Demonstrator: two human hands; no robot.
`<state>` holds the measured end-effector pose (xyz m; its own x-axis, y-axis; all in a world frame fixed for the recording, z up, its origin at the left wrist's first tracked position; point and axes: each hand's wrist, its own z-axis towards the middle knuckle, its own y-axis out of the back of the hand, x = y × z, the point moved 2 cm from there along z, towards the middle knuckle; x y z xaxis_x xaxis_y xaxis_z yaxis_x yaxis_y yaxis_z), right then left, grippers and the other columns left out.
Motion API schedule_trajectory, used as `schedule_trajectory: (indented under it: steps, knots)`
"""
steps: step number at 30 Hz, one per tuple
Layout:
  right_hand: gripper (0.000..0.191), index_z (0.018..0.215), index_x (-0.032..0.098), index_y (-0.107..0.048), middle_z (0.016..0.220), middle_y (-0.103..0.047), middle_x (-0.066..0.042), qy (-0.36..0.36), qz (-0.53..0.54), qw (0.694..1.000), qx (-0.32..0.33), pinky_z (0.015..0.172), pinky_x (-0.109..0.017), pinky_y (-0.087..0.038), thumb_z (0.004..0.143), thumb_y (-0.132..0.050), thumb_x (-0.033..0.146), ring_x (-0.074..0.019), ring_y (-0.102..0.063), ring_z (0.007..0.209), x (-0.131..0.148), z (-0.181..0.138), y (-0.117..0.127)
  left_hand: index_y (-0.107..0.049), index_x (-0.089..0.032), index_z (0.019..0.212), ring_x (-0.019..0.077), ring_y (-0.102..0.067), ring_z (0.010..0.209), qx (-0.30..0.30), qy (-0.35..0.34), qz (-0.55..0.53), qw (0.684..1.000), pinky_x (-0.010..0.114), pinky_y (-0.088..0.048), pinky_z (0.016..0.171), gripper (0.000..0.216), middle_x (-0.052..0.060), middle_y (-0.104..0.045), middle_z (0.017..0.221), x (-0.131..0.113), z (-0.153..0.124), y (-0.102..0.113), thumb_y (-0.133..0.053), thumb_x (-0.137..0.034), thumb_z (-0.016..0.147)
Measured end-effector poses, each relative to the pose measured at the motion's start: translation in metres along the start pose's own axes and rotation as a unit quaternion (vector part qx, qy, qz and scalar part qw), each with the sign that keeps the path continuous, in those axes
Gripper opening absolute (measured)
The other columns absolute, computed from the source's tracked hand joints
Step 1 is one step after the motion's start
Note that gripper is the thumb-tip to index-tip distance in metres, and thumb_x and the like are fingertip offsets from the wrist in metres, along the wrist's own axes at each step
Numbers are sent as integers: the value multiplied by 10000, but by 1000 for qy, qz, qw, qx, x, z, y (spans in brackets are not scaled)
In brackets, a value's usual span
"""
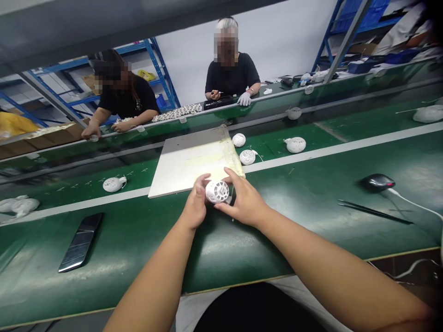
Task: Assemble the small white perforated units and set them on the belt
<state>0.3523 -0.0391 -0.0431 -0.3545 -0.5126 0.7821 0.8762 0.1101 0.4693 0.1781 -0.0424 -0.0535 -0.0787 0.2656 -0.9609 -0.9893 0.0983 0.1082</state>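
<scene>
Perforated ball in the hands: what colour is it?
White perforated ball; head view shows it best.

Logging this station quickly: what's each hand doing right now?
Left hand: closed, holding the white perforated plastic ball from its left side.
Right hand: closed, holding the same ball from its right side.

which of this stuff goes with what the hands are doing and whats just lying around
With the work:
left hand
right hand
white perforated ball, held between both hands
matching balls beside the board

Lying about:
white board, though it may be in use
phone
tweezers
black mouse
</scene>
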Motion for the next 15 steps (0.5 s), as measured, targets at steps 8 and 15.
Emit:
schedule_trajectory:
  steps: [8, 15]
  knots:
    - [562, 1338, 214, -506, 1190, -665, -115, 10, 247, 965, -82, 1002, -438, -497, 977, -371, 623, -251, -633, 1122, -13, 4, 3, -507, -187, 1310, 260, -604, 1032, 174, -44, 144, 973, 381, -475, 917, 589, 120, -605, 1254, -21, -10, -12, -678, -509, 847]
    - [555, 1178, 205, -628, 977, -763, -92, -68, 292, 954, -33, 914, -426, -538, 983, -344, 640, -247, -720, 957, -12, -4, -10, -513, -171, 1308, 318, -541, 1236, 206, -141, 196, 948, 454, -413, 1058, 575, 155, -564, 1376, -16, -12, -31, -572, -567, 896]
